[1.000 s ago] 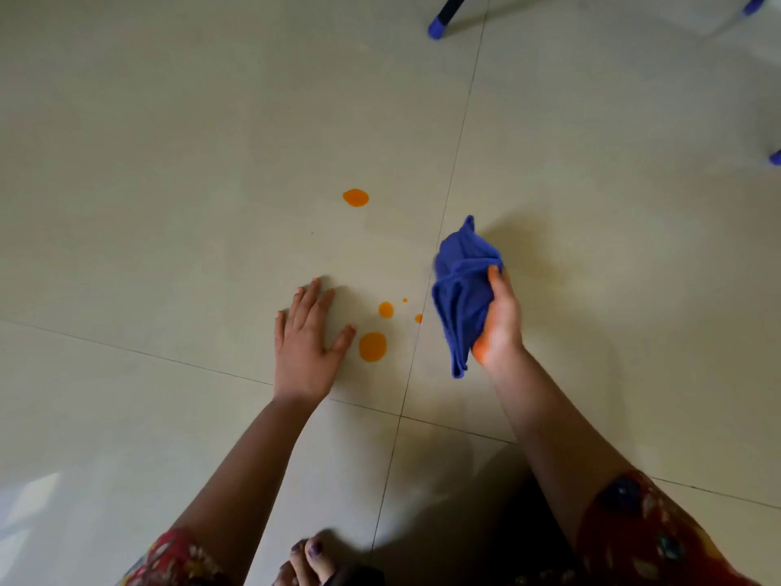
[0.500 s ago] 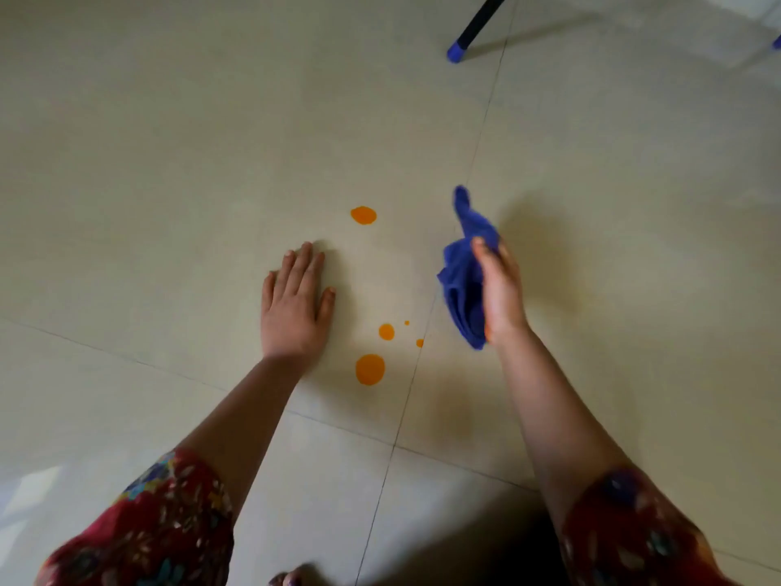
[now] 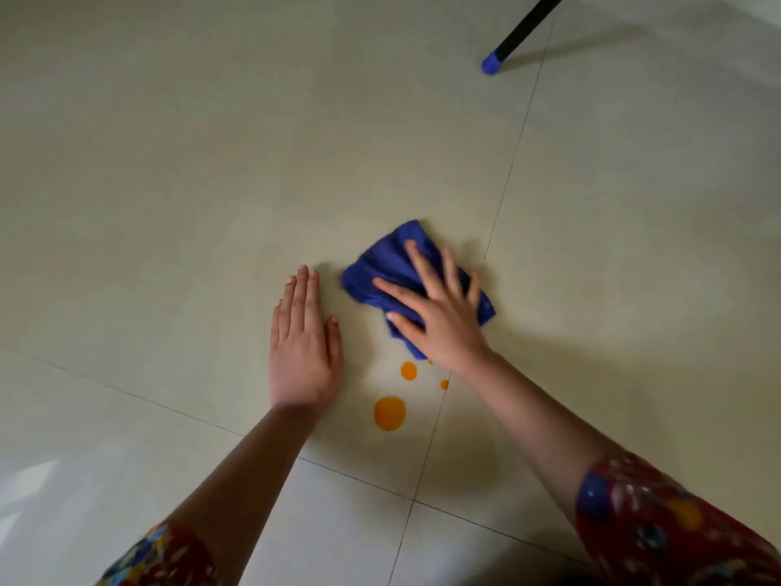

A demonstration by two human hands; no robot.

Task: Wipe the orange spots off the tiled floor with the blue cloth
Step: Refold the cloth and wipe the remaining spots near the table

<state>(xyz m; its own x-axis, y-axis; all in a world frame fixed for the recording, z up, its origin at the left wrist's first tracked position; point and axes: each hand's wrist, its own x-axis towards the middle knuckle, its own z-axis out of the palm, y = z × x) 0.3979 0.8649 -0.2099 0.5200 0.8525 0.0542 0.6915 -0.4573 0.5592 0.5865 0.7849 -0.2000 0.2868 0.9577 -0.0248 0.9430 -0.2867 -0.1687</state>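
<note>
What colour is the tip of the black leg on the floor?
The tip is blue, clearest in the head view.

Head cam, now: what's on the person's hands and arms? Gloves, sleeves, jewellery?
No gloves or visible jewellery on the left hand or right hand; forearms are uncovered. The left sleeve and right sleeve are red fabric with a blue, orange and white floral print, ending near the elbows.

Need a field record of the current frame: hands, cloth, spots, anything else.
left hand: flat on the tiled floor, fingers straight, holds nothing
right hand: fingers spread, presses the blue cloth onto the floor
orange spots: four visible, uncovered, just nearer the person than the cloth
other: black leg with blue cap, top right
</note>
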